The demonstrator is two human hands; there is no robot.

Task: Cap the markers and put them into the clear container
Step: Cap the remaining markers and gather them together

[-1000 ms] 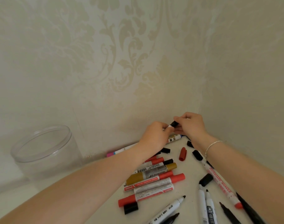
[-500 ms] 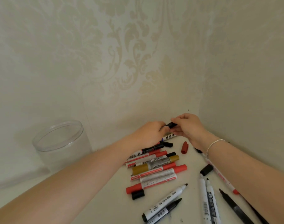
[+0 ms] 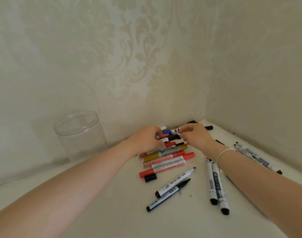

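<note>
A white marker with a black cap (image 3: 171, 138) lies level between the two hands, above the far end of the marker pile near the corner of the walls. The left hand (image 3: 146, 140) curls its fingers around the white barrel; the right hand (image 3: 196, 136) pinches the black cap end with its fingertips. Under them lie capped red markers (image 3: 165, 164) and a gold marker (image 3: 164, 152), side by side, with a loose black cap (image 3: 150, 178) at their near end. Nearer, uncapped white markers (image 3: 175, 182) lie scattered on the white table (image 3: 112, 203). The clear container (image 3: 79, 134) stands upright at far left by the wall, well apart. A bracelet (image 3: 224, 152) circles the right wrist.
</note>
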